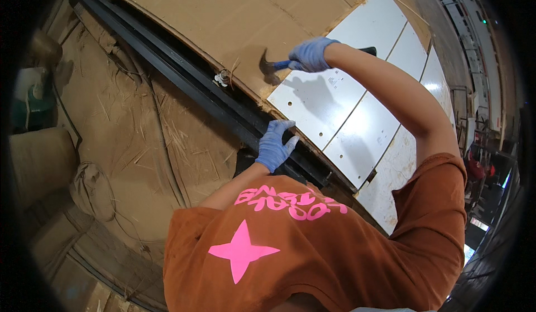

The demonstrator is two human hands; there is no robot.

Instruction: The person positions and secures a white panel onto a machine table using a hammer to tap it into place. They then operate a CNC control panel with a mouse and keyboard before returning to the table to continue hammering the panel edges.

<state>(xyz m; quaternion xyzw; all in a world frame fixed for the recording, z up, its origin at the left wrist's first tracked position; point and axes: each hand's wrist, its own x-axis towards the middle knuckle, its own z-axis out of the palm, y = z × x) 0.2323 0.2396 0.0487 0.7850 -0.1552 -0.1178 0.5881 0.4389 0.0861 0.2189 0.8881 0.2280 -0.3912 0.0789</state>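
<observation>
My right hand (310, 54), in a blue work glove, is closed around the handle of a claw hammer (264, 63). The hammer is raised over the board, its metal head to the left of my fist and the dark handle end showing beyond my forearm. My left hand (275, 144), also gloved in blue, rests at the black metal rail (206, 97) beside the panel edge. Its fingers stretch toward the white panel (312, 108), with the thumb apart. Small round holes run along the panel's near edge.
More white panels (363, 139) lie side by side to the right. A broad brown board (223, 16) extends at the far side. Left of the rail, a cable (159, 116) and wood splinters lie on the dusty floor (123, 116). White hardware (222, 78) sits at the rail.
</observation>
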